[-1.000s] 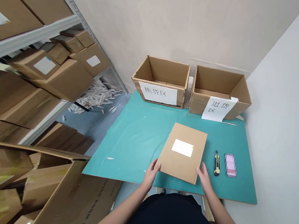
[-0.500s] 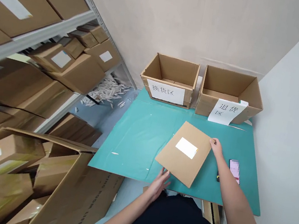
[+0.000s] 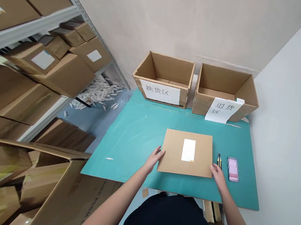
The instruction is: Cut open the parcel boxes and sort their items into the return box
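Observation:
A flat cardboard package (image 3: 173, 147) with a white label (image 3: 188, 154) lies squarely in front of me, low over the green tabletop or on it. My left hand (image 3: 154, 159) holds its left edge, fingertips along the side. At the lower right edge, my right hand (image 3: 218, 175) grips it between thumb and fingers. Just beyond that hand lies a utility knife (image 3: 219, 160) with a yellow and black handle. A phone (image 3: 232, 169) with a lit pink screen rests farther right.
Two open cardboard boxes (image 3: 161, 98) (image 3: 201, 108) with handwritten paper signs stand along the table's back. Shelves of cartons (image 3: 67, 70) rise on the left. A large carton (image 3: 78, 193) full of boxes sits left of the green table (image 3: 136, 125). A white wall borders the right.
The package has turned from a slanted, tilted pose to lie straight and level. My left hand moved up from its near corner to its left edge; my right hand moved down its right side.

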Action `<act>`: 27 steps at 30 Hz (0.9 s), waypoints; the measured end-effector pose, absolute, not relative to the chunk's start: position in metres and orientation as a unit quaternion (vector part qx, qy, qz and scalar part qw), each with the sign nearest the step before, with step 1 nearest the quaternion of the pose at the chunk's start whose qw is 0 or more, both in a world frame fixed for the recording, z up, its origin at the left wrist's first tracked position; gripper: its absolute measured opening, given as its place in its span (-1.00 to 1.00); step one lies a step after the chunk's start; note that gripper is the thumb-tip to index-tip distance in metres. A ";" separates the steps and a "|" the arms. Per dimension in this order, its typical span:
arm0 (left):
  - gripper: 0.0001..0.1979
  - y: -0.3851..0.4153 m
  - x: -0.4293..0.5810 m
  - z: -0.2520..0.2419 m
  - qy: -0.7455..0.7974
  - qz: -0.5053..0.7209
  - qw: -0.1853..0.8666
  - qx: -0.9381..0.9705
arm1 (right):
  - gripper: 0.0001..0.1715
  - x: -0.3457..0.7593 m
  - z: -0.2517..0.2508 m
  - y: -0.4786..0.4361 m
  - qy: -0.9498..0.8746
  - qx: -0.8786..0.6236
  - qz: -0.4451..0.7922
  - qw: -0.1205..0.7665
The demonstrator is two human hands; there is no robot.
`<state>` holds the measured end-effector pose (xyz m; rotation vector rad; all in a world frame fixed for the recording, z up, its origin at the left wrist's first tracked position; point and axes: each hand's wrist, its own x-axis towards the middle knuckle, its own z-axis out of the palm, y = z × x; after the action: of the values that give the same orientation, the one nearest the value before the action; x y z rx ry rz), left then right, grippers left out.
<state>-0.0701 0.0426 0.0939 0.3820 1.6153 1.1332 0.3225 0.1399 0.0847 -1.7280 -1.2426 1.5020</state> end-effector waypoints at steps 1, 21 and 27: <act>-0.21 0.047 -0.070 0.096 0.687 0.458 0.547 0.140 | -0.41 0.319 0.090 0.152 -0.448 -0.619 0.587 0.267; -0.17 0.035 -0.063 0.130 0.595 0.541 0.520 0.288 | -0.09 0.289 0.132 0.137 -0.416 -0.502 0.616 0.442; -0.12 0.000 -0.061 0.124 0.585 0.539 0.552 0.253 | -0.28 0.308 0.120 0.110 -0.353 -0.542 0.636 0.421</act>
<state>-0.0610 0.0003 0.1241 0.5993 1.3826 1.2739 0.3085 0.1097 0.1198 -1.3584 -0.8833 1.5920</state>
